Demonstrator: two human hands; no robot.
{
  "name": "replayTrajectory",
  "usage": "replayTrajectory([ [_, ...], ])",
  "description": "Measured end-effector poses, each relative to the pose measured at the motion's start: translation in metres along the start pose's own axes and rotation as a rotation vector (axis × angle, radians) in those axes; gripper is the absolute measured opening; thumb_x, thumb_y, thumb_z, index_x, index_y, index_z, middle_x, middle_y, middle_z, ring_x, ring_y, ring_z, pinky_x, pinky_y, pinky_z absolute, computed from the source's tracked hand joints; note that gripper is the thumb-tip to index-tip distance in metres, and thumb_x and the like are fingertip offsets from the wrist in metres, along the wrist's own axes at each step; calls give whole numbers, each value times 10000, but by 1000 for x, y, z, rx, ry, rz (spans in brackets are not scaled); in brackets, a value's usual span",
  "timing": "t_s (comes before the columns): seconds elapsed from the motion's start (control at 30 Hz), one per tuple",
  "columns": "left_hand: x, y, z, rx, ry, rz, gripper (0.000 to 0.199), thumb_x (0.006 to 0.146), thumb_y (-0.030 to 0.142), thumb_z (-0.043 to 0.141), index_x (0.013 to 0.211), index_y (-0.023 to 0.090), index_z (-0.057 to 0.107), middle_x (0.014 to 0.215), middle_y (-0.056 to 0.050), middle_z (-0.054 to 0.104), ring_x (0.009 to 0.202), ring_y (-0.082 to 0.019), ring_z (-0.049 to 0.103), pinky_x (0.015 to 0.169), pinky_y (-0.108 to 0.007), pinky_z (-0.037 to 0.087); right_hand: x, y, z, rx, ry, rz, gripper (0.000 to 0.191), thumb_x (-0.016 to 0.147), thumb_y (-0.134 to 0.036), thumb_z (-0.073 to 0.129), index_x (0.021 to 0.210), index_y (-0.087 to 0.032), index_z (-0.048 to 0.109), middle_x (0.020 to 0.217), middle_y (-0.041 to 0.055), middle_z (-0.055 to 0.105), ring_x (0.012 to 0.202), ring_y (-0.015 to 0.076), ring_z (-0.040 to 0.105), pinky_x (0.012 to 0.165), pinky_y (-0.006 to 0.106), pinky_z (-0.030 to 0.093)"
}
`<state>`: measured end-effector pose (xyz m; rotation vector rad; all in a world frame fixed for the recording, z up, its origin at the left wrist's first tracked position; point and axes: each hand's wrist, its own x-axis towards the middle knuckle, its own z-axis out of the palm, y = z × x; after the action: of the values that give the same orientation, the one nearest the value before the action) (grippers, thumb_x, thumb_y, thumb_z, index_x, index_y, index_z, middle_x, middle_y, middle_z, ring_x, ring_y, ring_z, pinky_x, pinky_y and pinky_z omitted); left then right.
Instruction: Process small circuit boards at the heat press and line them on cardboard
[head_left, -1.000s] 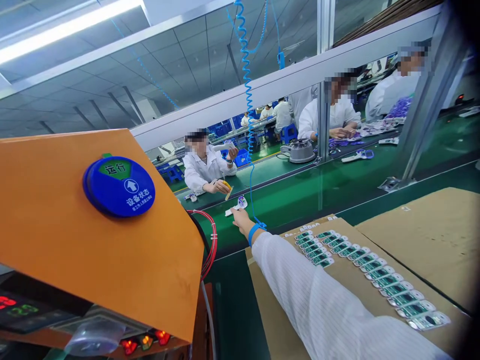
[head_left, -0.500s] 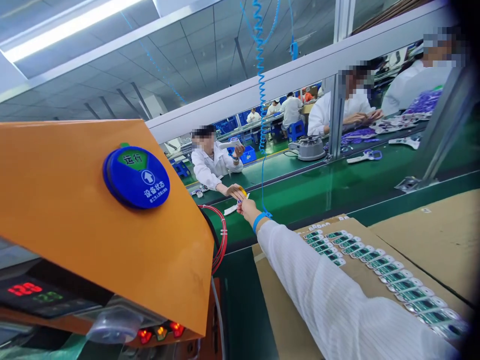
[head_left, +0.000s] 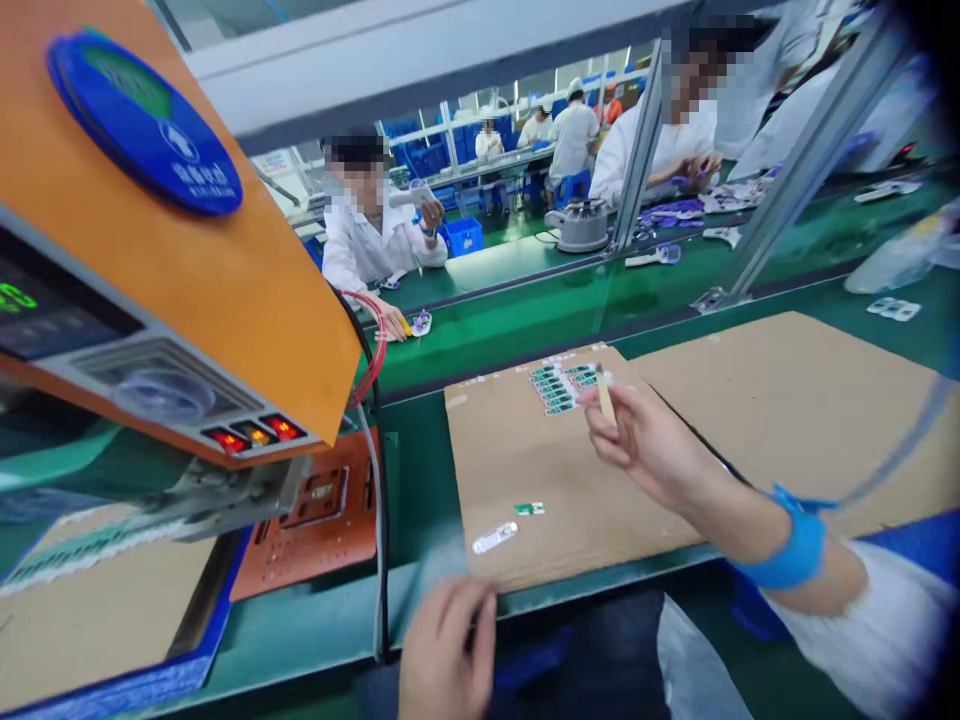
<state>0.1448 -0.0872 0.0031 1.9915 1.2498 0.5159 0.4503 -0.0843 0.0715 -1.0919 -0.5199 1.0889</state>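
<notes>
My right hand (head_left: 637, 440) is shut on a small tan stick (head_left: 604, 396) and hovers over the far part of a cardboard sheet (head_left: 510, 450). It is just right of a cluster of small green circuit boards (head_left: 561, 386). A blue wrist strap (head_left: 793, 550) circles that wrist. My left hand (head_left: 446, 650), blurred, sits at the near edge of the bench with fingers extended and nothing in it. Just beyond it lie one loose green board (head_left: 529, 508) and a white piece (head_left: 495, 538).
An orange machine hood (head_left: 187, 260) with a blue round tag (head_left: 142, 120) and red lights (head_left: 255, 435) overhangs the left, above an orange fixture plate (head_left: 322, 510). A second cardboard sheet (head_left: 787, 400) lies right. Past the green conveyor (head_left: 525, 330), a co-worker's hand (head_left: 390, 322) rests on it.
My right hand has drawn back from the conveyor, where it met the co-worker's hand, and now holds a tan stick over the cardboard. The view tilted down; my left hand has appeared.
</notes>
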Motion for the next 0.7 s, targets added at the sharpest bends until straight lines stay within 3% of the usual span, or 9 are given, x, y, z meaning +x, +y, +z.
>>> replayTrajectory([
  [0.03,14,5,-1,53,48,134,246,952,381,513,1064,287,711,1106,-102,681,1104,-298,622,1012,-501,493,-23,13,-9,-52,30,10,344,931,-521,502,883,-210,640,577,-54,360,419,83,235,407,249,157],
  [0.1,43,16,-2,205,57,250,246,943,334,532,1090,232,699,1083,-113,675,1021,-288,631,934,-481,519,-57,40,-23,-146,106,29,400,861,-610,599,860,-211,634,577,-58,352,441,90,248,423,253,163],
  [0.17,65,24,-1,318,-17,300,199,929,309,562,1027,217,709,983,-91,671,914,-264,631,843,-434,534,-78,64,-32,-173,180,59,456,813,-662,646,882,-212,631,586,-58,348,466,101,268,435,252,183],
  [0.27,76,28,2,355,-121,302,204,962,281,511,920,221,702,897,-60,658,868,-235,621,802,-376,515,-93,84,-40,-140,262,85,462,796,-667,674,896,-220,616,589,-57,351,481,107,274,442,252,195],
  [0.4,69,24,3,342,-153,271,180,962,257,504,842,222,633,874,-38,661,862,-229,610,784,-351,481,-97,87,-38,-110,332,63,401,844,-621,654,869,-224,605,579,-54,360,484,109,283,449,251,219],
  [0.53,69,26,1,296,-150,230,175,968,295,483,841,235,587,829,-25,657,797,-226,602,715,-336,438,-89,86,-23,-130,259,35,392,877,-611,617,840,-222,591,578,-56,375,487,107,309,451,244,238],
  [0.6,76,31,6,178,-146,166,195,985,344,454,869,238,569,839,-26,663,793,-216,608,706,-325,424,-77,86,-14,-194,188,18,383,908,-599,578,851,-220,592,580,-56,389,490,110,331,463,248,258],
  [0.7,95,45,23,-190,-143,29,230,1004,413,410,881,236,491,720,17,600,663,-156,566,655,-279,414,-49,83,-2,-373,94,-86,353,965,-541,505,894,-213,616,620,-35,452,543,131,409,521,267,319],
])
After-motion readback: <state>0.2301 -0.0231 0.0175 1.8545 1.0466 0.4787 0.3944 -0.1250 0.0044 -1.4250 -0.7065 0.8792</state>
